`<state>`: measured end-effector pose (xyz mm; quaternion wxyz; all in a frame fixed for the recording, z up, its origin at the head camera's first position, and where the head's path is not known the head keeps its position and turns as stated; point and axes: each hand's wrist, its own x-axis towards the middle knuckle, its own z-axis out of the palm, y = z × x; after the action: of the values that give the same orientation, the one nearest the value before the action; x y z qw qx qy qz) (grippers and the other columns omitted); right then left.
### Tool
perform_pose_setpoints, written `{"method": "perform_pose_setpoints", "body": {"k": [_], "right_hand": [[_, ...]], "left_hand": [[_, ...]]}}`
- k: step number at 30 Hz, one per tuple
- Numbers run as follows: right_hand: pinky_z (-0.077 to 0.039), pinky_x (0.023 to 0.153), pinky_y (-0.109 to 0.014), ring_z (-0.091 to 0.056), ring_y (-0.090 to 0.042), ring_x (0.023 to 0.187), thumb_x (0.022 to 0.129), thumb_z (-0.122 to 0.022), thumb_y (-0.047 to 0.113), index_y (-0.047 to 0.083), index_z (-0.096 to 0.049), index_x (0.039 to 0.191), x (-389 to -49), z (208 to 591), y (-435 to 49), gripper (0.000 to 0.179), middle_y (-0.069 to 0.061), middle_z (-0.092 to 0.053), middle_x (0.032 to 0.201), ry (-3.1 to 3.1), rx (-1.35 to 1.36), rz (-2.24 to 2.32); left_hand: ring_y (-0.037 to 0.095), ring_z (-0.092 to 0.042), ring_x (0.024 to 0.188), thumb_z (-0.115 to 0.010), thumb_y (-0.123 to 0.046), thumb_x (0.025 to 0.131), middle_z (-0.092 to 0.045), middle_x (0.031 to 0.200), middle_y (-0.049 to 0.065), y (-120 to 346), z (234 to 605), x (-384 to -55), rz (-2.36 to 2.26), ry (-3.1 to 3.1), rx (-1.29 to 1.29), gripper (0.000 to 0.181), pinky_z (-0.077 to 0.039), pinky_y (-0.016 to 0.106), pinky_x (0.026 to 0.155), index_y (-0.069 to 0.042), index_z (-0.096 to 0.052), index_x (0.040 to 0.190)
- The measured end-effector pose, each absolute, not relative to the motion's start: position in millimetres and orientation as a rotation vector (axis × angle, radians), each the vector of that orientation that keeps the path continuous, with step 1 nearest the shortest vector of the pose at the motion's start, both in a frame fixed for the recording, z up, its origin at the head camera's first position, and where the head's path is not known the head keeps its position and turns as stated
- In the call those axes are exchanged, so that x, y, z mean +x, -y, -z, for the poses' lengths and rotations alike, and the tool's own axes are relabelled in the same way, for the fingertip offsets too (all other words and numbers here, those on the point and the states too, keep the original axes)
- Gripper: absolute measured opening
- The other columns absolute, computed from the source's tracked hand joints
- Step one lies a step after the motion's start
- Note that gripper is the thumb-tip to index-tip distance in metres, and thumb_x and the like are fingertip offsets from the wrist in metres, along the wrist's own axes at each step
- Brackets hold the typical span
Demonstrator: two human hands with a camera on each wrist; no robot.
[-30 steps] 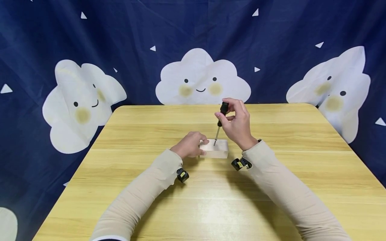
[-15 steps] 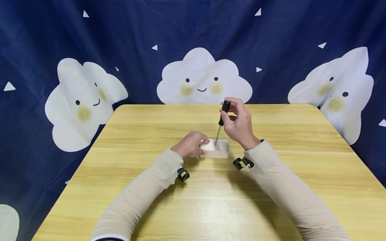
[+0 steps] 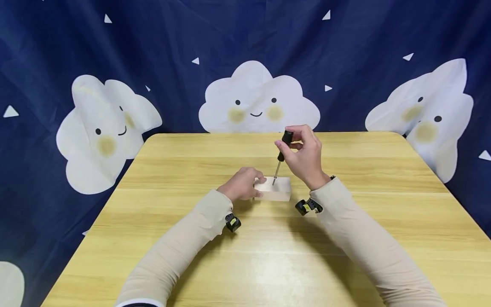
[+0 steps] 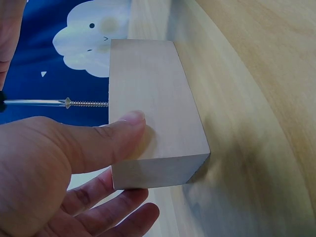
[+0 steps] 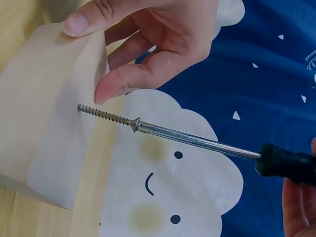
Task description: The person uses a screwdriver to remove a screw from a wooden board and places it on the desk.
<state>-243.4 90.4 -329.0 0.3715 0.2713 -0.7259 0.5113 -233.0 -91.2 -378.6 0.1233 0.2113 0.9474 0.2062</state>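
Observation:
A pale wooden block lies on the table, its left end gripped by my left hand. In the left wrist view the thumb presses one long side of the block while the fingers curl behind it. My right hand pinches the black handle of a screwdriver between thumb and fingers, above the block. At the tip of its steel shaft stands a threaded screw, slightly tilted, its point at the block's upper face. Most of the thread shows outside the wood.
The yellowish wood-grain table extends on all sides of the block. Behind its far edge hangs a dark blue curtain with white clouds. Small black cameras sit on both wrists, the right one low beside the block.
My right thumb and fingers have shifted along and around the screwdriver handle, and the hand has moved slightly right. My left hand and the block have stayed in place.

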Motion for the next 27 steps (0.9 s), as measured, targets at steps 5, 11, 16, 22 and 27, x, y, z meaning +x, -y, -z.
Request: {"method": "perform_pose_setpoints", "body": {"k": [5, 11, 16, 22, 27], "right_hand": [[-0.058, 0.063, -0.025, -0.065, -0.027, 0.075, 0.080, -0.074, -0.006, -0.005, -0.057, 0.113, -245.2, 329.7, -93.9, 0.037, -0.019, -0.063, 0.088, 1.909, 0.680, -1.284], [-0.059, 0.061, -0.031, -0.063, -0.026, 0.081, 0.081, -0.075, -0.002, -0.003, -0.061, 0.117, -244.2, 332.4, -93.3, 0.039, -0.019, -0.061, 0.094, 1.923, 0.693, -1.257], [-0.057, 0.059, -0.023, -0.059, -0.024, 0.080, 0.074, -0.083, 0.001, -0.003, -0.062, 0.116, -242.5, 335.6, -89.0, 0.048, -0.019, -0.054, 0.092, 1.898, 0.699, -1.288], [-0.056, 0.061, -0.021, -0.062, -0.023, 0.077, 0.078, -0.078, -0.003, -0.003, -0.061, 0.118, -242.7, 333.9, -86.8, 0.043, -0.019, -0.057, 0.093, 1.918, 0.693, -1.290], [-0.058, 0.061, -0.029, -0.063, -0.024, 0.077, 0.082, -0.071, -0.007, -0.003, -0.059, 0.121, -243.7, 332.1, -87.1, 0.041, -0.019, -0.060, 0.094, 1.936, 0.718, -1.310]], "left_hand": [[0.023, -0.055, 0.116, -0.082, -0.015, 0.078, -0.064, 0.122, 0.007, 90.7, 377.0, -233.0, -0.596, -2.766, 0.603, 0.044, -0.043, 0.036, 0.103, -0.009, -0.067, 0.120], [0.023, -0.055, 0.115, -0.082, -0.016, 0.078, -0.064, 0.121, 0.007, 91.3, 376.8, -232.3, -0.588, -2.765, 0.601, 0.044, -0.043, 0.036, 0.102, -0.008, -0.067, 0.119], [0.023, -0.055, 0.116, -0.082, -0.016, 0.078, -0.064, 0.122, 0.006, 91.2, 377.8, -231.6, -0.580, -2.759, 0.602, 0.043, -0.042, 0.036, 0.103, -0.009, -0.068, 0.118], [0.025, -0.053, 0.119, -0.082, -0.016, 0.079, -0.063, 0.124, 0.007, 90.0, 377.2, -231.4, -0.580, -2.760, 0.594, 0.042, -0.041, 0.037, 0.105, -0.009, -0.068, 0.118], [0.025, -0.053, 0.119, -0.082, -0.016, 0.079, -0.063, 0.124, 0.007, 89.4, 376.3, -231.5, -0.580, -2.768, 0.603, 0.041, -0.041, 0.037, 0.104, -0.009, -0.068, 0.117]]}}
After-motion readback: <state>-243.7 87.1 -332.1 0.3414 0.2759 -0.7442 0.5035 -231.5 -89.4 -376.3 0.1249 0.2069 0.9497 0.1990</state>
